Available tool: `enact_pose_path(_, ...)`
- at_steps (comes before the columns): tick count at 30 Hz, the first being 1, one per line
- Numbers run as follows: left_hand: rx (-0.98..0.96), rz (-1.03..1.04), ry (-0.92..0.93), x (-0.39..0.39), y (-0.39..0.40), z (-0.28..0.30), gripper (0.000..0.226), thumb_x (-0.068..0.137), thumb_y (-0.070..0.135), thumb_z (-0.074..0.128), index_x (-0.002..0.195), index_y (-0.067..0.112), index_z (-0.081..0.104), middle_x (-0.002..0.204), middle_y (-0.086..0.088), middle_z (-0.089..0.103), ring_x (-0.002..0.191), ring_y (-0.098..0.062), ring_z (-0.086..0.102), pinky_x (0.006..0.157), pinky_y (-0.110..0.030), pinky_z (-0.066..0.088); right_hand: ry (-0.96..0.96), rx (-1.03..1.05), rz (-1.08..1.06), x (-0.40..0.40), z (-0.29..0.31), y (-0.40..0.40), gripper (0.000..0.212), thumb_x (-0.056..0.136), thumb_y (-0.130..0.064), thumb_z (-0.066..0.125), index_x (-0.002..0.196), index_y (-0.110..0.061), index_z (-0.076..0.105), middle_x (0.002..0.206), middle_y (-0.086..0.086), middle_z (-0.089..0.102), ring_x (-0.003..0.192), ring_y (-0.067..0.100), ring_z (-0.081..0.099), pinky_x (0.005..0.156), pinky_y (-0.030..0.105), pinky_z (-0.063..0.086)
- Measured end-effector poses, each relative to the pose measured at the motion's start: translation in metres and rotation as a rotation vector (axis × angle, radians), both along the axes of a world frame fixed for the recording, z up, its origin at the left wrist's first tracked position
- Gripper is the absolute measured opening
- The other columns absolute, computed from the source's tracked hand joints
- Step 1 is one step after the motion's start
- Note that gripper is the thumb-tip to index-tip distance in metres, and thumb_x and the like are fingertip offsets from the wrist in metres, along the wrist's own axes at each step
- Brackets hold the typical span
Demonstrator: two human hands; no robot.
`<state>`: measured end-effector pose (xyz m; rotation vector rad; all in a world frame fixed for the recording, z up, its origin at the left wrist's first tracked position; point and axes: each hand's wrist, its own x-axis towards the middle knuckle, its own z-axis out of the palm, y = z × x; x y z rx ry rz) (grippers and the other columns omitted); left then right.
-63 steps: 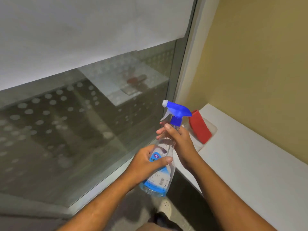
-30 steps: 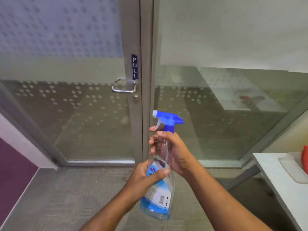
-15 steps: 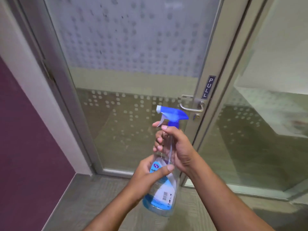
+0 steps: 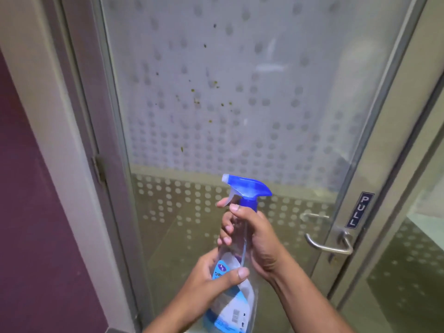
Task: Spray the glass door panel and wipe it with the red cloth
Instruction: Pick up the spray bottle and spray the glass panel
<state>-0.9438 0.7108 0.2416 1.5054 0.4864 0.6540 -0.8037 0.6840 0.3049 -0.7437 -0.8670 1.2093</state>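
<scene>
A clear spray bottle [image 4: 230, 306] with a blue trigger head and blue label is upright in front of me. My left hand [image 4: 211, 280] wraps its lower body. My right hand [image 4: 249, 239] grips the neck, with fingers curled under the trigger. The nozzle points left, toward the glass door panel [image 4: 240, 104]. That panel is frosted with a dot pattern, and small brown-yellow specks spatter its middle. The red cloth is out of view.
A metal lever handle [image 4: 329, 243] and a PULL sign [image 4: 359, 210] sit on the door's right stile. A hinge [image 4: 99, 168] is on the left frame, beside a purple wall [image 4: 36, 212]. Another glass panel [image 4: 408, 260] stands at right.
My view has swung left from the white counter with the red cloth to the door, then lifted onto its speckled frosted part. Both hands have kept the same hold on the bottle.
</scene>
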Motion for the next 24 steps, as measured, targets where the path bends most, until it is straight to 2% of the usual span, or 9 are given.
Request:
enact_pose_path(7, 0.238, -0.032, 0.054, 0.005, 0.088, 0.026, 0.053, 0.089, 0.035, 0.077, 0.14, 0.029, 0.065, 0.137, 0.004, 0.071, 0.129, -0.005, 0.06, 0.109, -0.024, 0.044, 0.071, 0.06, 0.046, 0.006, 0.018, 0.074, 0.032, 0.077, -0.026, 0.075, 0.103, -0.007, 0.071, 0.063, 0.009, 0.047, 0.048, 0.022, 0.049, 0.059, 0.034, 0.05)
enact_pose_path(9, 0.331, -0.055, 0.067, 0.003, 0.11, 0.03, 0.058, 0.087, 0.046, 0.08, 0.141, 0.037, 0.062, 0.143, 0.022, 0.064, 0.137, 0.004, 0.052, 0.116, -0.023, 0.04, 0.066, 0.073, 0.027, 0.002, 0.022, 0.089, 0.032, 0.074, -0.026, 0.077, 0.1, -0.007, 0.073, 0.062, 0.01, 0.047, 0.047, 0.022, 0.049, 0.057, 0.034, 0.05)
enact_pose_path(11, 0.474, -0.042, 0.128, 0.0, 0.134, 0.038, 0.059, 0.08, 0.069, 0.076, 0.135, 0.056, 0.057, 0.134, 0.041, 0.058, 0.13, 0.016, 0.052, 0.119, -0.022, 0.037, 0.026, 0.088, -0.015, 0.0, 0.031, 0.103, 0.032, 0.072, -0.028, 0.079, 0.097, -0.009, 0.075, 0.061, 0.012, 0.048, 0.048, 0.023, 0.049, 0.056, 0.034, 0.049)
enact_pose_path(13, 0.637, 0.048, 0.127, -0.007, 0.163, 0.049, 0.049, 0.084, 0.078, 0.061, 0.129, 0.06, 0.054, 0.137, 0.043, 0.054, 0.13, 0.015, 0.053, 0.113, -0.016, 0.039, -0.093, 0.116, -0.105, 0.0, 0.045, 0.114, 0.03, 0.07, -0.032, 0.08, 0.093, -0.012, 0.076, 0.061, 0.012, 0.051, 0.049, 0.024, 0.052, 0.055, 0.034, 0.049)
enact_pose_path(15, 0.894, 0.179, 0.213, -0.018, 0.196, 0.07, 0.044, 0.09, 0.082, 0.047, 0.126, 0.058, 0.05, 0.134, 0.038, 0.055, 0.13, 0.008, 0.055, 0.108, -0.016, 0.041, -0.278, 0.167, -0.264, 0.0, 0.061, 0.122, 0.026, 0.071, -0.038, 0.078, 0.088, -0.018, 0.075, 0.06, 0.01, 0.057, 0.049, 0.027, 0.056, 0.058, 0.033, 0.05)
enact_pose_path(17, 1.203, 0.413, 0.21, -0.028, 0.237, 0.097, 0.042, 0.096, 0.074, 0.046, 0.128, 0.046, 0.052, 0.133, 0.03, 0.054, 0.134, -0.001, 0.053, 0.113, -0.021, 0.037, -0.458, 0.202, -0.447, -0.001, 0.078, 0.129, 0.023, 0.074, -0.043, 0.075, 0.086, -0.023, 0.074, 0.056, 0.01, 0.059, 0.049, 0.025, 0.059, 0.062, 0.029, 0.05)
enact_pose_path(18, 1.317, 0.528, 0.186, -0.033, 0.261, 0.113, 0.045, 0.097, 0.068, 0.05, 0.13, 0.039, 0.054, 0.138, 0.019, 0.055, 0.14, -0.01, 0.051, 0.116, -0.025, 0.036, -0.524, 0.211, -0.516, -0.004, 0.089, 0.131, 0.02, 0.077, -0.042, 0.074, 0.085, -0.024, 0.073, 0.053, 0.013, 0.058, 0.048, 0.022, 0.059, 0.061, 0.026, 0.05)
enact_pose_path(21, 1.547, 0.727, 0.204, -0.047, 0.323, 0.181, 0.076, 0.09, 0.067, 0.056, 0.147, 0.018, 0.048, 0.162, -0.003, 0.042, 0.159, -0.024, 0.028, 0.125, -0.046, 0.033, -0.75, 0.206, -0.658, -0.023, 0.127, 0.144, 0.028, 0.091, -0.038, 0.071, 0.078, -0.013, 0.065, 0.057, 0.021, 0.063, 0.047, 0.01, 0.059, 0.057, 0.017, 0.046)
enact_pose_path(24, 1.705, 0.723, 0.406, -0.064, 0.362, 0.256, 0.127, 0.072, 0.092, 0.049, 0.165, 0.012, 0.018, 0.177, -0.007, 0.006, 0.164, -0.029, -0.003, 0.129, -0.06, 0.019, -0.886, 0.213, -0.829, -0.051, 0.173, 0.167, 0.035, 0.097, -0.033, 0.068, 0.08, -0.003, 0.061, 0.068, 0.019, 0.067, 0.05, 0.012, 0.067, 0.056, 0.021, 0.049)
